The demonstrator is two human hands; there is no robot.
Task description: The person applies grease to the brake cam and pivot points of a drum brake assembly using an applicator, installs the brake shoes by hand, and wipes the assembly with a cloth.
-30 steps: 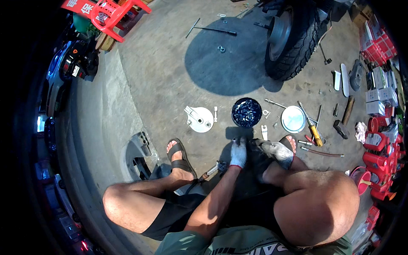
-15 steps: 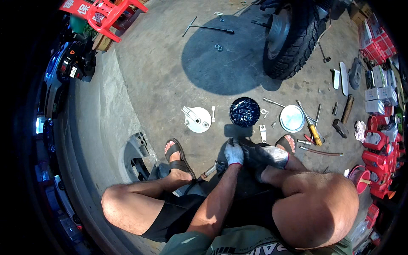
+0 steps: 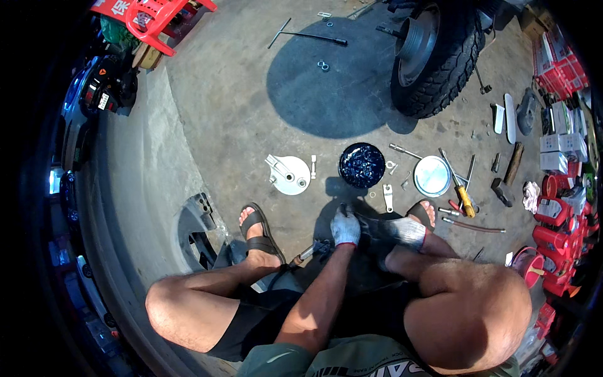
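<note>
My left hand [image 3: 345,227], in a whitish work glove, is closed with its thumb on top; a small dark thing at its fingertips is too dim to name. To its right, my right hand [image 3: 407,231] wears a similar glove, its front part blackened or in deep shadow, so its fingers are lost against the dark area between my feet. Just ahead of both hands stands a round tin of dark, glossy grease [image 3: 362,165]. A small metal lever [image 3: 388,198] lies beyond my right hand. Beside my left wrist is a metal-ended hose tool [image 3: 305,254].
A brake backing plate [image 3: 290,176] lies left of the tin. To the right are a round lid [image 3: 432,176], a yellow-handled screwdriver [image 3: 466,202] and a hammer [image 3: 502,191]. A knobbly-tyred wheel [image 3: 433,69] stands ahead; red containers [image 3: 553,210] line the right side.
The view has shifted slightly. My hands stay close together in nearly the same place, and the things on the floor have not moved.
</note>
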